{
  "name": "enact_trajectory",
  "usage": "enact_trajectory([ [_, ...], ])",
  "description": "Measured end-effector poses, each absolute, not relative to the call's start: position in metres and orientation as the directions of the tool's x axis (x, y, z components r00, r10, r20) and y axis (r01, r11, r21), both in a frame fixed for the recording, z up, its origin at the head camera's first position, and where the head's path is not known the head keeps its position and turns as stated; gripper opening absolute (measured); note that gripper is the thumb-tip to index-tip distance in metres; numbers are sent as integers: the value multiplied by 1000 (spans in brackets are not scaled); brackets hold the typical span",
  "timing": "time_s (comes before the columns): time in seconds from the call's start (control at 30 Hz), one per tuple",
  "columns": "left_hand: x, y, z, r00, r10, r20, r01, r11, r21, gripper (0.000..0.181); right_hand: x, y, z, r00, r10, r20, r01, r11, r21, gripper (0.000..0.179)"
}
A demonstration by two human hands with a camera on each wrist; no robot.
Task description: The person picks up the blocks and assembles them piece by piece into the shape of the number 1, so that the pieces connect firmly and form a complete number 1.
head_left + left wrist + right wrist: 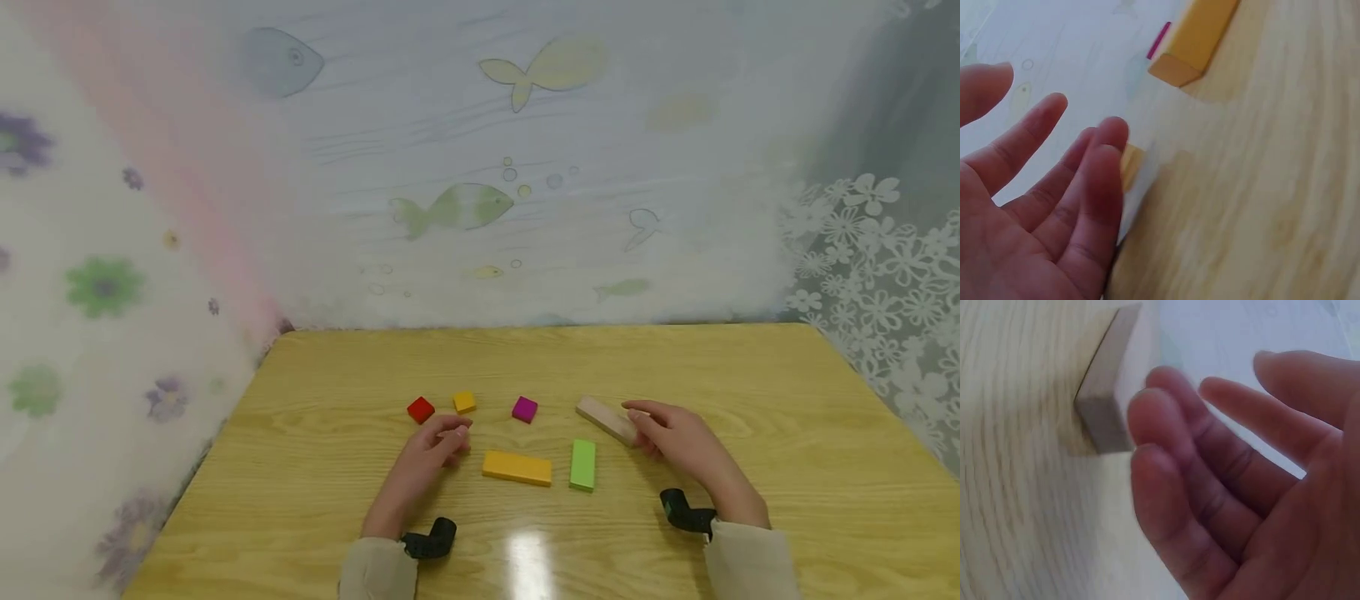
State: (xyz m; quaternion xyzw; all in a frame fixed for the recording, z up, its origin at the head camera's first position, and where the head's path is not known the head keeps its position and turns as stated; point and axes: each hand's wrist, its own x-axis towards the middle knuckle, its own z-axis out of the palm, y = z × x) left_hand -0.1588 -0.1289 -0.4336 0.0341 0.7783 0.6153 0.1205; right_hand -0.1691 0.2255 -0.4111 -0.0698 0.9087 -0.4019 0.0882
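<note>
Several small blocks lie on the wooden table. My left hand (432, 454) hovers just left of a long orange block (517, 468), its fingers loosely bent around nothing. Beyond that hand are a red block (421, 409) and a small orange block (465, 402). My right hand (678, 437) is at the near end of a pale plain wooden block (606, 419). In the right wrist view its relaxed fingers (1160, 487) stand beside the wooden block (1110, 381), with a gap between thumb and fingers. A green block (582, 465) lies left of this hand.
A small purple block (525, 409) lies toward the middle of the table (300, 500). Behind the table's far edge rises a wall covering (450, 125) with fish drawings. Dark wrist devices (431, 540) sit at both cuffs.
</note>
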Motion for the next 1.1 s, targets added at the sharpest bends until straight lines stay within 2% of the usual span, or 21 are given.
enact_trajectory([
  [0.13, -165, -126, -446, -965, 219, -147, -71, 319, 945, 34, -168, 218, -410, -972, -200, -122, -42, 661, -749, 46],
  [0.27, -167, -124, -454, -965, 232, -125, -12, 434, 901, 33, -168, 204, -413, -945, -280, -169, -62, 660, -749, 43],
  [0.43, -166, -118, -453, -954, 281, -101, 45, 470, 882, 32, -169, 189, -415, -904, -365, -221, -102, 687, -719, 47],
  [0.6, -167, -109, -449, -937, 337, -88, 98, 498, 862, 37, -169, 182, -418, -899, -351, -263, -82, 722, -687, 52],
  [0.83, -170, -106, -447, -925, 361, -119, 157, 649, 744, 39, -166, 173, -424, -890, -365, -273, -92, 730, -677, 57],
  [1.1, -171, -101, -445, -912, 378, -157, 172, 702, 691, 34, -166, 162, -423, -925, -296, -237, -129, 832, -539, 58],
])
